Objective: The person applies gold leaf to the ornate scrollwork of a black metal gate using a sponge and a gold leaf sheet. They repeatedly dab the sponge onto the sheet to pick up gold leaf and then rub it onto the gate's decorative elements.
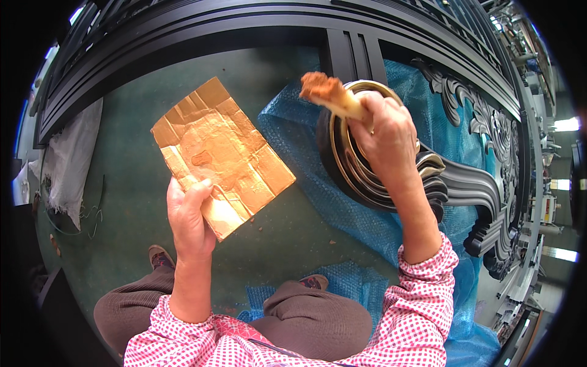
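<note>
My left hand [191, 214] grips the lower left edge of a piece of cardboard [229, 156] coated in gold paint, thumb on top. Creases run across the sheet, and a darker smear lies near its middle. To the right, my right hand [385, 131] is closed round a pale yellow piece of foam sponge [333, 98], whose tip is stained orange-brown. Below that hand is a black carved scroll [330, 156] with gold-coloured edges along its curl. I cannot tell whether the hand touches the scroll; the sponge's tip is above it.
Blue bubble wrap [306, 150] lies under the scroll and around my foot. A black moulded frame [214, 43] spans the far side. Black carved leafwork [489, 128] stands at the right. A whitish plastic sheet [70, 162] hangs at the left above the green floor [128, 202].
</note>
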A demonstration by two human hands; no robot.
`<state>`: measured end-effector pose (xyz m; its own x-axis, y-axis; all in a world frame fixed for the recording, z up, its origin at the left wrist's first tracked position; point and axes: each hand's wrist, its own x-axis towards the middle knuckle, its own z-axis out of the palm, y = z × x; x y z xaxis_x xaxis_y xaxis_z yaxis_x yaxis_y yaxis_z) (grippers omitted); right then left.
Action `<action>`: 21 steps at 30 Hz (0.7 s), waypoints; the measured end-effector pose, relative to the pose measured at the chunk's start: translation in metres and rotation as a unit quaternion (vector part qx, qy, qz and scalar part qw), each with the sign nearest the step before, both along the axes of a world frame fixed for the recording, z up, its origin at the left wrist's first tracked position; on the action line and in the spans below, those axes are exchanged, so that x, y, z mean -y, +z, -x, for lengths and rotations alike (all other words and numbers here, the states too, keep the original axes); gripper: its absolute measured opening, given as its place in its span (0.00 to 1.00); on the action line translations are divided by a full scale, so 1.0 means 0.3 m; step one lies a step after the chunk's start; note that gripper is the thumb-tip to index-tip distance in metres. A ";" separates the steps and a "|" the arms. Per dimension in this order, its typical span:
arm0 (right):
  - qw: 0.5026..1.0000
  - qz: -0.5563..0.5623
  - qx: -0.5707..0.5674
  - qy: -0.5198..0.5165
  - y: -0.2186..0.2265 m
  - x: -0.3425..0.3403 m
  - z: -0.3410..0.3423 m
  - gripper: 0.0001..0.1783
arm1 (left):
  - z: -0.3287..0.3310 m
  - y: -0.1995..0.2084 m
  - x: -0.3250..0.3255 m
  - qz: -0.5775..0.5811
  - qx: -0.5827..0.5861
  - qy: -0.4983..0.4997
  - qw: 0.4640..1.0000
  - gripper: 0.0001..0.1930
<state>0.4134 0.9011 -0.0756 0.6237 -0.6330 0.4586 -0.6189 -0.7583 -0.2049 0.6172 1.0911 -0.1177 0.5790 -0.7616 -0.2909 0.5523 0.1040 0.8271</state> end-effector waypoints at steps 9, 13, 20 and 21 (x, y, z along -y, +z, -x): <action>0.976 -0.163 0.123 -0.079 0.079 0.019 0.111 0.12 | -0.007 -0.008 -0.006 0.007 -0.001 -0.004 1.000 0.22; 0.994 -0.044 0.080 -0.067 0.004 0.080 0.055 0.15 | -0.002 -0.008 -0.003 0.002 0.006 0.002 1.000 0.20; 1.000 -0.003 -0.006 0.005 -0.003 -0.011 0.021 0.11 | 0.008 0.011 0.003 0.000 0.008 0.003 1.000 0.20; 0.999 -0.021 -0.026 0.016 0.006 -0.037 0.027 0.12 | 0.007 0.012 0.003 0.000 0.006 0.004 1.000 0.19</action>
